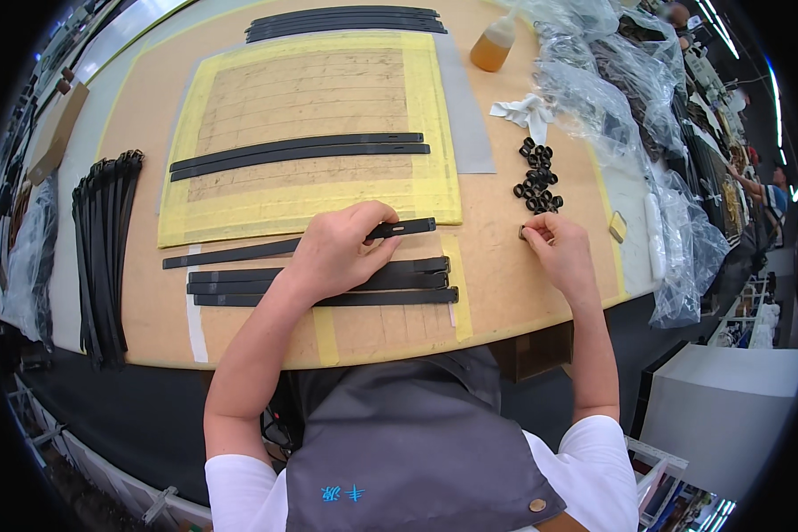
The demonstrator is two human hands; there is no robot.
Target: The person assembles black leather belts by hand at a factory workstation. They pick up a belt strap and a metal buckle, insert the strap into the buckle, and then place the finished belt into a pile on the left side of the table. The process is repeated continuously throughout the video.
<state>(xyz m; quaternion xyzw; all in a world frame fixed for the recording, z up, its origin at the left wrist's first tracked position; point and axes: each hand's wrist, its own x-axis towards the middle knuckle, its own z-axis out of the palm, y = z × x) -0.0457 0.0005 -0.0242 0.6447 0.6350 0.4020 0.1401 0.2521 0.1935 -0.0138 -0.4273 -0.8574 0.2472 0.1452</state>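
Observation:
My left hand (339, 253) pinches a flat black strap (413, 227) close to its right end, where a slot shows. The rest of this strap runs left under my hand along the near edge of a yellow-taped board (310, 220). My right hand (562, 255) has thumb and fingers closed on a small black ring (523, 232), partly hidden by the fingertips. Just beyond it lies a loose pile of several black rings (537, 186). Below my left hand, several black straps (408, 284) lie side by side. Two more straps (301, 155) rest across the board.
A bundle of black straps (106, 257) hangs over the table's near left edge. More straps (346, 18) lie at the far side. A bottle of amber liquid (492, 49), a white cloth (525, 113) and clear plastic bags (594, 80) are at the far right.

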